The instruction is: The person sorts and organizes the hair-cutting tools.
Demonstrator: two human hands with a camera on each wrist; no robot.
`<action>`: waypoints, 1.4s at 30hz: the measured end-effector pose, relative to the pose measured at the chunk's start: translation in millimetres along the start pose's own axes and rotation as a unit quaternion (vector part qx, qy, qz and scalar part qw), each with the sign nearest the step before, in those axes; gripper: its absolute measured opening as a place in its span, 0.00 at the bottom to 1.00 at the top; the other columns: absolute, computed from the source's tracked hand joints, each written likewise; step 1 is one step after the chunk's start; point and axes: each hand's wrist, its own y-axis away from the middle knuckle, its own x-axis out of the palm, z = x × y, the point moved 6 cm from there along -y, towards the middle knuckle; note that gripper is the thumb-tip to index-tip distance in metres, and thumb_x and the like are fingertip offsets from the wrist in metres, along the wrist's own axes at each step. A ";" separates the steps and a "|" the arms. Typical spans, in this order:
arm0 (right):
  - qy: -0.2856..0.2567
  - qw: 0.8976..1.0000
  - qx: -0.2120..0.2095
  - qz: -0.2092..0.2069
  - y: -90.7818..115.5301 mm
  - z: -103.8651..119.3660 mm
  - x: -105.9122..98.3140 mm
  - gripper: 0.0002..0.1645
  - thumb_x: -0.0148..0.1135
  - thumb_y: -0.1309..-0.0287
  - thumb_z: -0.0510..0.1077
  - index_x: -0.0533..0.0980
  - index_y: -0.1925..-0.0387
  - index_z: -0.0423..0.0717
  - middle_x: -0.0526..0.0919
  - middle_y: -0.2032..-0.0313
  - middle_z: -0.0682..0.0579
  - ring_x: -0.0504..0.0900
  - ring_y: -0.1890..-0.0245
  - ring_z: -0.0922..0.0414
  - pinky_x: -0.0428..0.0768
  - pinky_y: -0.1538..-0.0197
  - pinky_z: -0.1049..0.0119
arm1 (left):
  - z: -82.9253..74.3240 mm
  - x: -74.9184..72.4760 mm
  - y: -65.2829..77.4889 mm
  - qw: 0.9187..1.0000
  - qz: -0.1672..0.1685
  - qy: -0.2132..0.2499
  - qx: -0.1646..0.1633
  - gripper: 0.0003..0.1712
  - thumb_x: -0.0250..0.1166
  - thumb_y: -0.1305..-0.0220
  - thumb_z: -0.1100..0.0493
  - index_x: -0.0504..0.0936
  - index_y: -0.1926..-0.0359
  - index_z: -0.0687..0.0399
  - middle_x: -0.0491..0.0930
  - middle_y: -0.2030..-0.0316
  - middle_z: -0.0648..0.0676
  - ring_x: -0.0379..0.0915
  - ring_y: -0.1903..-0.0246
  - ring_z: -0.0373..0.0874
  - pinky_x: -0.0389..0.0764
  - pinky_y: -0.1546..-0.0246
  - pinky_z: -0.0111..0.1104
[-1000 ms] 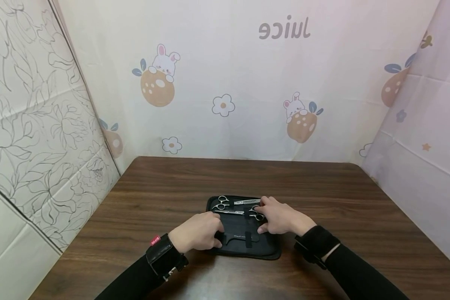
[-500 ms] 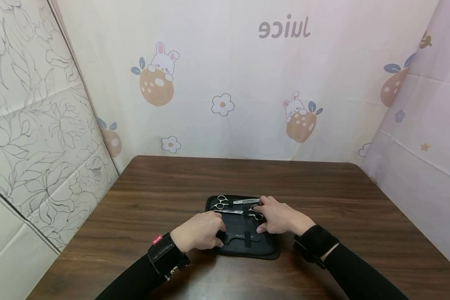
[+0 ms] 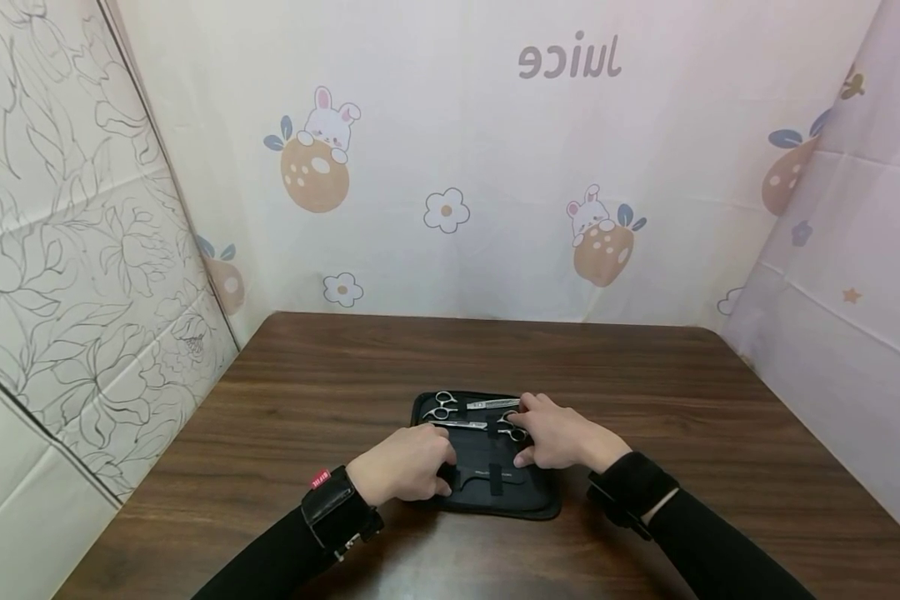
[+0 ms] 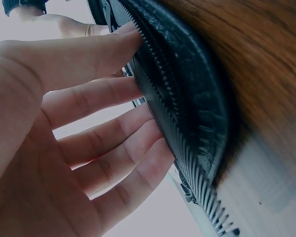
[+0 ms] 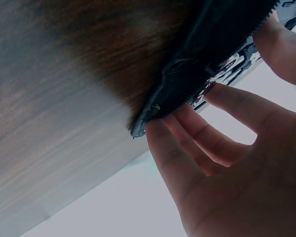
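Note:
A black zip case (image 3: 480,500) lies spread flat on the table, with silver scissors (image 3: 461,424), a second pair with a toothed blade (image 3: 487,404) and a dark comb (image 3: 474,478) under straps. My left hand (image 3: 405,464) rests at the case's left edge, its fingertips touching there; the left wrist view shows the fingers fairly straight beside a toothed strip (image 4: 190,173). My right hand (image 3: 562,435) lies over the right edge near the scissors' finger rings, and in the right wrist view its straight fingers touch the zip-lined edge.
The brown wooden table (image 3: 330,358) extends around the case. A patterned curtain (image 3: 450,125) hangs behind it, with more hangings at left and right. Each wrist wears a black band (image 3: 339,510).
My left hand has shifted slightly to the right over the case's left edge. The right hand and the case have stayed nearly still.

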 end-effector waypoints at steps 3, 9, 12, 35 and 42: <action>0.000 1.000 0.000 0.001 0.8 0.6 -0.4 0.37 0.75 0.43 0.53 0.77 0.35 0.41 0.72 0.43 0.45 0.70 0.47 0.50 0.78 0.53 0.52 | -1.2 -0.2 -0.5 1.000 -0.001 -0.003 0.001 0.15 0.77 0.42 0.49 0.90 0.55 0.48 0.80 0.61 0.45 0.76 0.58 0.38 0.80 0.56 0.33; 0.002 1.000 0.001 0.001 1.2 0.7 -0.8 0.37 0.75 0.42 0.53 0.77 0.35 0.41 0.72 0.42 0.45 0.70 0.46 0.50 0.78 0.52 0.51 | -2.6 -0.1 -2.1 1.000 0.000 -0.005 0.002 0.16 0.77 0.41 0.48 0.90 0.55 0.48 0.80 0.61 0.45 0.76 0.58 0.38 0.80 0.56 0.33; 0.001 1.000 -0.001 0.002 1.4 0.7 -1.1 0.37 0.75 0.42 0.53 0.76 0.35 0.41 0.72 0.42 0.45 0.70 0.46 0.50 0.78 0.52 0.51 | -3.1 0.2 -2.6 1.000 0.001 -0.001 0.000 0.16 0.76 0.41 0.48 0.90 0.54 0.48 0.80 0.61 0.45 0.75 0.58 0.37 0.80 0.56 0.33; -0.001 1.000 -0.012 -0.001 0.7 -0.1 0.6 0.37 0.74 0.41 0.53 0.76 0.34 0.42 0.72 0.44 0.46 0.70 0.47 0.50 0.77 0.55 0.53 | -10.8 0.9 -6.9 1.000 -0.006 -0.016 0.016 0.16 0.77 0.42 0.48 0.91 0.55 0.48 0.80 0.61 0.45 0.76 0.59 0.38 0.80 0.56 0.32; 0.002 1.000 -0.015 -0.004 0.6 -0.4 0.6 0.37 0.74 0.42 0.53 0.76 0.34 0.42 0.72 0.45 0.47 0.70 0.47 0.50 0.77 0.57 0.54 | -7.7 2.6 -5.8 1.000 -0.001 0.007 0.006 0.17 0.77 0.42 0.48 0.90 0.53 0.47 0.78 0.61 0.45 0.74 0.60 0.37 0.79 0.58 0.32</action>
